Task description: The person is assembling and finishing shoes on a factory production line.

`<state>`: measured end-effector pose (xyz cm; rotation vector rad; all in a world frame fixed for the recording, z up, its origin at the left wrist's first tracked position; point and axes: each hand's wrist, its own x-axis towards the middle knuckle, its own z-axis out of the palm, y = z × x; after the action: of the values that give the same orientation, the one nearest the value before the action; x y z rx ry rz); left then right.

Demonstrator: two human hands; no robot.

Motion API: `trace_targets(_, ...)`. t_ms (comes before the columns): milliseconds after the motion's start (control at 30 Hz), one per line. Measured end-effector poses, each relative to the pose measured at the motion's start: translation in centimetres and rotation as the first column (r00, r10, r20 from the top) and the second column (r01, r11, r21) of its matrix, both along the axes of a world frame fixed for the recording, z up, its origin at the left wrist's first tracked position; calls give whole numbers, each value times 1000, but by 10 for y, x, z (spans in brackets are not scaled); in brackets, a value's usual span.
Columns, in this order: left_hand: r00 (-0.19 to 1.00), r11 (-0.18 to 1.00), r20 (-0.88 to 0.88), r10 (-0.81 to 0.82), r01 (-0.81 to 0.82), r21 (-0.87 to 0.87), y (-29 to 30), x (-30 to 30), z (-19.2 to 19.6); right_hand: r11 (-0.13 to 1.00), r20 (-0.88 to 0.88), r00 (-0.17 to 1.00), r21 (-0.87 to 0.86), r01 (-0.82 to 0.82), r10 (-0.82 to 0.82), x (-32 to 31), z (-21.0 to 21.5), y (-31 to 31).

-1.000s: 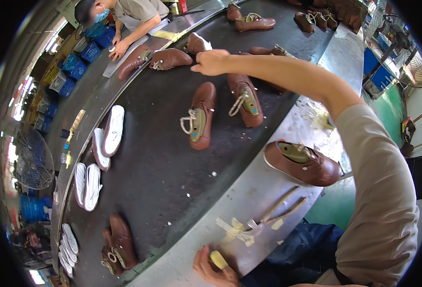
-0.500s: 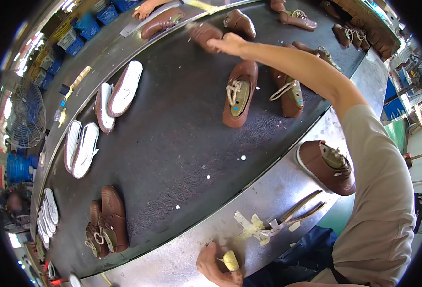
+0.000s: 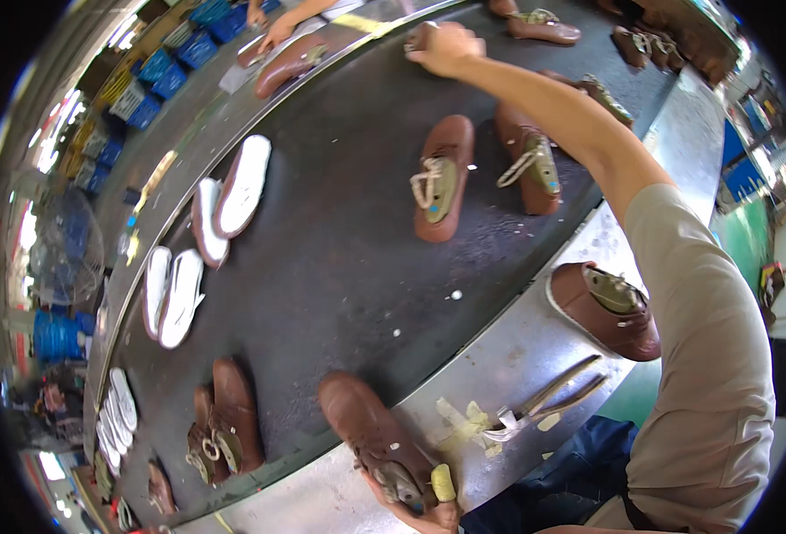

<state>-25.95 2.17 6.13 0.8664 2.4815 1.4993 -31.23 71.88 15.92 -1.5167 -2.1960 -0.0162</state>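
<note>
Look at the near shoe (image 3: 357, 409): likely firm and smooth, and a bit heavy from the block (image 3: 400, 485) inside. Best to take hold round the heel. Held there now in the left grip (image 3: 437, 517), with toe out over the black belt (image 3: 322, 267) and heel over the bench (image 3: 518, 369). See the right grip (image 3: 451, 52) on the far shoe (image 3: 417, 38); cannot tell if closed.

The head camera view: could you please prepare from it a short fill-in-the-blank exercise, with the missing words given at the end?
1. The left hand holds a brown ____.
2. A ____ wrap covers its thumb.
3. The right hand is ____ from the picture's lower edge than the left hand.
4. The pincers have ____ handles.

Missing words: shoe; yellow; farther; two.
</note>
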Motion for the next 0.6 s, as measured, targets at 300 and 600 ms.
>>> trace_targets(300, 995, 995, 91, -35, 26, 98, 39, 4, 28, 965, 174, 965, -206, -159, 197, 77, -11, 17)
trace_targets(600, 948, 945, 289, -135, 35, 326, 56, -11, 50, 688, -422, 631, -23, -725, 651, 128, 76, -163)
